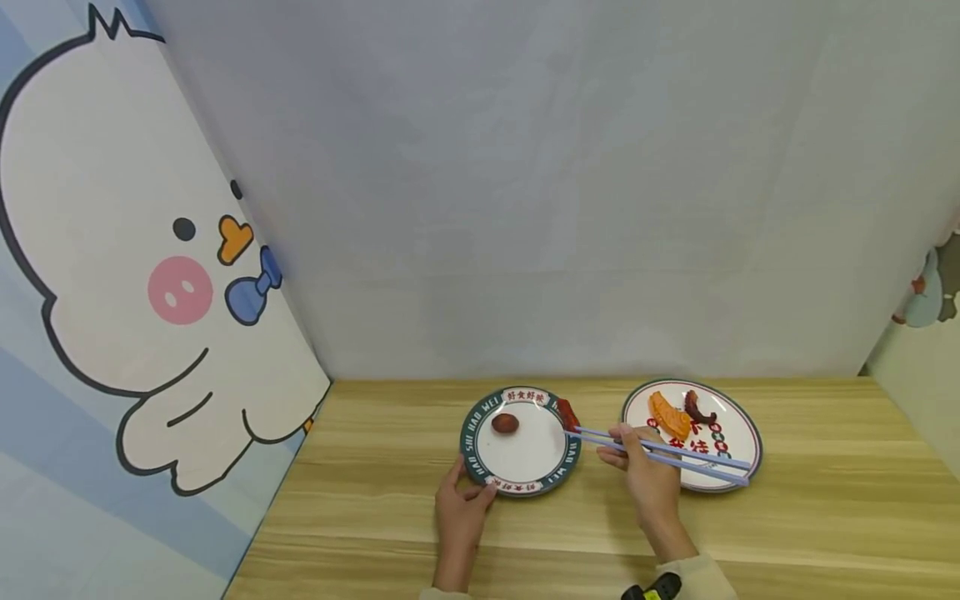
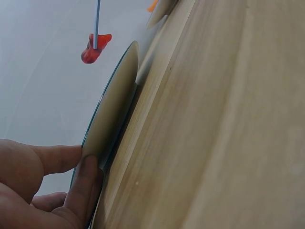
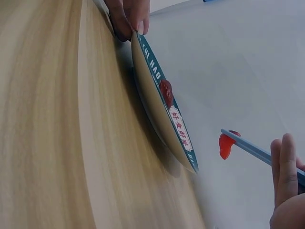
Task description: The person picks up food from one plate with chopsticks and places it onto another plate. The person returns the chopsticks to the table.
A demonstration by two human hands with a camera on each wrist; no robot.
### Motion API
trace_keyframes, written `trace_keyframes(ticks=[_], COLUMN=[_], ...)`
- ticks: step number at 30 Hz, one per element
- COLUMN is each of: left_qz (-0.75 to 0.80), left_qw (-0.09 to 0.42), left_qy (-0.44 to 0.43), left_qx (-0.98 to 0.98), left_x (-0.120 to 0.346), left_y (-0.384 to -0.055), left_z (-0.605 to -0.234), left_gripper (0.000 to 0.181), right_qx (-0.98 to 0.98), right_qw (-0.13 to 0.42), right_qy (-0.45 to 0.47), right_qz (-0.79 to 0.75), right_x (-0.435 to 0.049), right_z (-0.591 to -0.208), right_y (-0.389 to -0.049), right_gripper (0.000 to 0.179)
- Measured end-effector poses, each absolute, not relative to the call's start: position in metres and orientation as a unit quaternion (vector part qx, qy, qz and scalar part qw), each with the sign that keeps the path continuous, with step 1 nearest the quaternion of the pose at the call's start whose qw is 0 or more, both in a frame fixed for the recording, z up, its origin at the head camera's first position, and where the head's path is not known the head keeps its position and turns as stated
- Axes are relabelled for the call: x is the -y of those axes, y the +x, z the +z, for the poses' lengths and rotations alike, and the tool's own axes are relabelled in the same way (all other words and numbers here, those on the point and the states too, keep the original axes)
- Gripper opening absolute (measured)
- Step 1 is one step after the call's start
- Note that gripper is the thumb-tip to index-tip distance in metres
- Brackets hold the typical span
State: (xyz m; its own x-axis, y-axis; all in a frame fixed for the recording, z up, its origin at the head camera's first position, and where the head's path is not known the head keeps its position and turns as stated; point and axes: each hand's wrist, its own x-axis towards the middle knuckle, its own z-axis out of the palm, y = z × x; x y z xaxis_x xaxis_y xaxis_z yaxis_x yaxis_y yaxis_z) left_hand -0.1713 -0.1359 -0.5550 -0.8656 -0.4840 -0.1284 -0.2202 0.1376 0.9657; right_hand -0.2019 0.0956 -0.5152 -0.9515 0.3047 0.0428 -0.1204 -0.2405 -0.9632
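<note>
My left hand [image 1: 461, 512] pinches the near left rim of a round white plate [image 1: 517, 454] with a dark green lettered border. In the left wrist view, thumb and fingers [image 2: 83, 183] grip its edge from both sides. A brown, egg-shaped food piece [image 1: 505, 423] lies in the plate's upper left part. My right hand [image 1: 654, 479] holds a pair of pale blue chopsticks [image 1: 738, 479] pointing left. At their tips is a glossy red food piece [image 3: 225, 147], raised above the level of the plate and overlapping its right rim in the head view.
An oval white plate [image 1: 731, 421] stands to the right, partly behind my right hand. On it lie an orange ridged food piece [image 1: 670, 417] and a dark red curled one [image 1: 700, 410]. A grey backdrop [image 1: 525, 208] rises behind the wooden table [image 1: 360, 500].
</note>
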Motion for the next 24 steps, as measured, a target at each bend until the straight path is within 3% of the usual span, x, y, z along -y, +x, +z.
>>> trace_keyframes(ticks=[24], left_qz=[-0.619], left_qw=[0.103], left_qy=[0.233], left_qx=[0.743], left_x=[0.136], left_y=[-0.169], left_z=[-0.550], left_gripper=[0.076], right_qx=[0.569], right_qw=[0.156], right_qy=[-0.112], right_qz=[0.800], right_x=[-0.114], right_z=[-0.506], right_y=[-0.206], right_gripper=[0.024])
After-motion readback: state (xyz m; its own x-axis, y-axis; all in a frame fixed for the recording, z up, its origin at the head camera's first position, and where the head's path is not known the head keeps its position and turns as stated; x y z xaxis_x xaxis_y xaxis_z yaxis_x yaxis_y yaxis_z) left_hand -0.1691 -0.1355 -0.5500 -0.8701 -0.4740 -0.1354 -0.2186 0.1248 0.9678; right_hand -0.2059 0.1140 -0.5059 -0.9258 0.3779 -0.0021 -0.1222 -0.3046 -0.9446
